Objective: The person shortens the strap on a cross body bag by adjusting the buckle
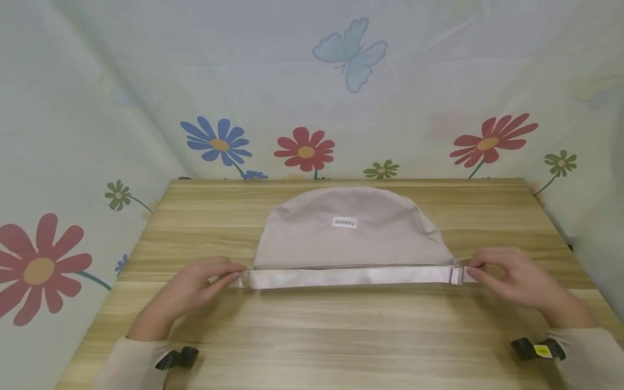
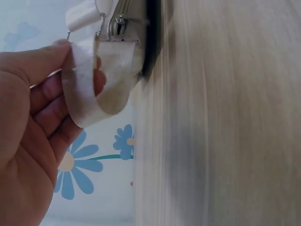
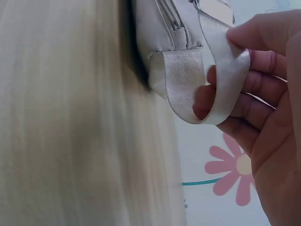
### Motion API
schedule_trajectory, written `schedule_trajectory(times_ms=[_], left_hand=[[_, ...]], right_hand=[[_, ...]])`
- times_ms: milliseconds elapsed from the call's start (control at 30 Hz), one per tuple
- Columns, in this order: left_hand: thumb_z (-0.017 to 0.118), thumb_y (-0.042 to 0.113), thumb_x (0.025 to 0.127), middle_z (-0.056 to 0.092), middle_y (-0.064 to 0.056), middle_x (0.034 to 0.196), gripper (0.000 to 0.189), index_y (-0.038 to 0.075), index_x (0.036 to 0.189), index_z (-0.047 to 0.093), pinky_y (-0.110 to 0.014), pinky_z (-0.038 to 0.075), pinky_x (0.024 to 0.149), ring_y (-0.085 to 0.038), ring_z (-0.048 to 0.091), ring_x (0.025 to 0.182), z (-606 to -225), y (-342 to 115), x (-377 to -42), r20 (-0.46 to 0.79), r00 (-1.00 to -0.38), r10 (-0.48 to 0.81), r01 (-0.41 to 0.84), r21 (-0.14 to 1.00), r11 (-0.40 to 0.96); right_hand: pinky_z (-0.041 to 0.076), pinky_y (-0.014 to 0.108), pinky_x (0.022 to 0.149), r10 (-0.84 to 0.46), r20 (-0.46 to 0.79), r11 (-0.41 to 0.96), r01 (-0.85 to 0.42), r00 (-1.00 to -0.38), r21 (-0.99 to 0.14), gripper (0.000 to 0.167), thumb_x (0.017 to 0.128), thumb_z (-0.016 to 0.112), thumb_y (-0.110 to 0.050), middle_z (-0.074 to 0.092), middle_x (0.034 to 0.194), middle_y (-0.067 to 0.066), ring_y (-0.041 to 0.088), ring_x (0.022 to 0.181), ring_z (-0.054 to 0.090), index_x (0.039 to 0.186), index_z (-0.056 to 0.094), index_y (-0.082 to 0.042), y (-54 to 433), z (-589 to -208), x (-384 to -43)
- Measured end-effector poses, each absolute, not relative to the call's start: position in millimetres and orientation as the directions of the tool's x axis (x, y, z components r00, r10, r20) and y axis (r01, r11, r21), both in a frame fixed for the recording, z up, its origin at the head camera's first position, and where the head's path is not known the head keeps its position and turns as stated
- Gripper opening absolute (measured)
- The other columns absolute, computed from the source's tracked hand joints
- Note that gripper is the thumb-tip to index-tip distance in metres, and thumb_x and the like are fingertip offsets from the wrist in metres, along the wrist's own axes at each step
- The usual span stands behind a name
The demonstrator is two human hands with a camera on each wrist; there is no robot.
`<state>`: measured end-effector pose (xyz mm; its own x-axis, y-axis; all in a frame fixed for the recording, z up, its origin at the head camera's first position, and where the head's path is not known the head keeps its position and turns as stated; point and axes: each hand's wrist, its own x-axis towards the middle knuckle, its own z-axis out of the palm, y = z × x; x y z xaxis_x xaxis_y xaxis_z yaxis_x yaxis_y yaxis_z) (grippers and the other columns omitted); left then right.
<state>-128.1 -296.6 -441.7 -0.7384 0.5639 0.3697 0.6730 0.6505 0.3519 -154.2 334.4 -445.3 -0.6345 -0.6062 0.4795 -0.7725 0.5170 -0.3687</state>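
Observation:
A pale pink half-moon bag with a small white "FASHION" label lies on the table, its label upside down in the head view. Along its straight edge runs a light webbing strap, stretched between both hands. My left hand pinches the strap's left end beside a metal buckle; in the left wrist view the strap loop hangs over the fingers. My right hand pinches the right end beside a metal slider. A zipper shows in the right wrist view.
The wood-grain table spreads under everything. Behind and beside it hangs a pale cloth printed with flowers and a butterfly. Black bands sit at both wrists.

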Motion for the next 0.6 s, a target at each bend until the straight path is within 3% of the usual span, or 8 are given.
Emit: schedule_trajectory(times_ms=[233, 333, 600], left_hand=[[0.08, 0.005, 0.096, 0.082, 0.007, 0.104, 0.017, 0.017, 0.109, 0.081, -0.035, 0.063, 0.082, -0.005, 0.074, 0.095, -447.0, -294.3, -130.6, 0.253, -0.826, 0.503, 0.562, 0.416, 0.715], [0.081, 0.003, 0.094, 0.082, 0.007, 0.102, 0.018, 0.017, 0.105, 0.081, -0.034, 0.064, 0.083, -0.003, 0.074, 0.093, -449.7, -295.2, -131.1, 0.262, -0.814, 0.519, 0.58, 0.439, 0.687], [0.083, 0.0, 0.09, 0.083, 0.002, 0.104, 0.021, 0.013, 0.107, 0.082, -0.039, 0.065, 0.085, -0.015, 0.079, 0.095, -454.0, -299.9, -132.8, 0.296, -0.768, 0.568, 0.64, 0.4, 0.656]], right_hand=[[0.053, 0.012, 0.076, -0.631, 0.451, 0.536, -0.775, -0.631, -0.334, 0.047, 0.068, 0.088, 0.011, 0.076, 0.091, -0.014, -0.004, 0.082, 0.066, 0.093, 0.075, -0.026, 332.4, -456.4, -155.1], [0.052, 0.011, 0.076, -0.63, 0.45, 0.532, -0.774, -0.633, -0.343, 0.047, 0.066, 0.089, 0.012, 0.077, 0.091, -0.012, -0.003, 0.082, 0.067, 0.095, 0.077, -0.024, 333.0, -459.1, -154.3], [0.052, 0.009, 0.082, -0.604, 0.424, 0.562, -0.738, -0.675, -0.374, 0.046, 0.068, 0.089, 0.013, 0.081, 0.096, -0.008, -0.001, 0.087, 0.071, 0.095, 0.08, -0.023, 336.5, -459.9, -152.2]])
